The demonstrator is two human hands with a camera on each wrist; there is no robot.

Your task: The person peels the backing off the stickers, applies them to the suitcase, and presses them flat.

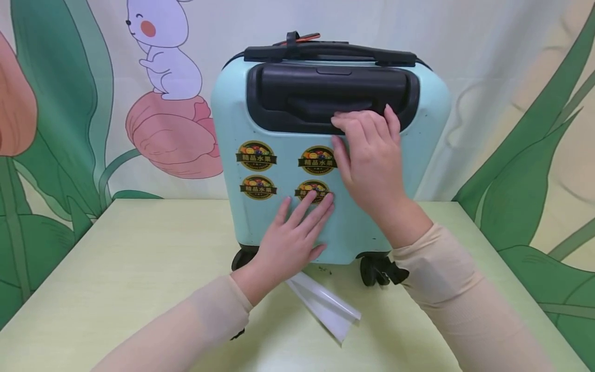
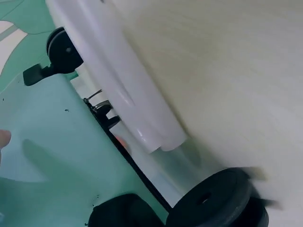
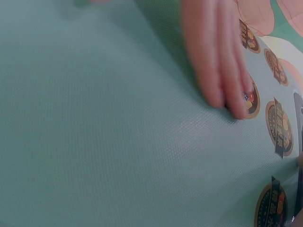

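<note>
A mint-green suitcase (image 1: 287, 155) stands upright on its wheels, with several round fruit stickers (image 1: 256, 156) on its front. My left hand (image 1: 294, 240) lies with straight fingers on the front, its fingertips touching the lower right sticker (image 1: 303, 192). Higher up, my right hand (image 1: 374, 155) rests against the suitcase at the lower edge of the black handle panel (image 1: 274, 116), fingers slightly bent, thumb beside the upper right sticker (image 1: 316, 159). Whatever lies beneath its palm is hidden. In the right wrist view, the left hand's fingers (image 3: 213, 61) press the surface by a sticker.
A curled white sheet (image 1: 325, 305) lies on the pale table (image 1: 158, 258) in front of the suitcase. Black wheels (image 1: 368, 271) support the suitcase, and a black carry handle (image 1: 330, 52) spans its top. Behind hangs a printed curtain (image 1: 334, 23).
</note>
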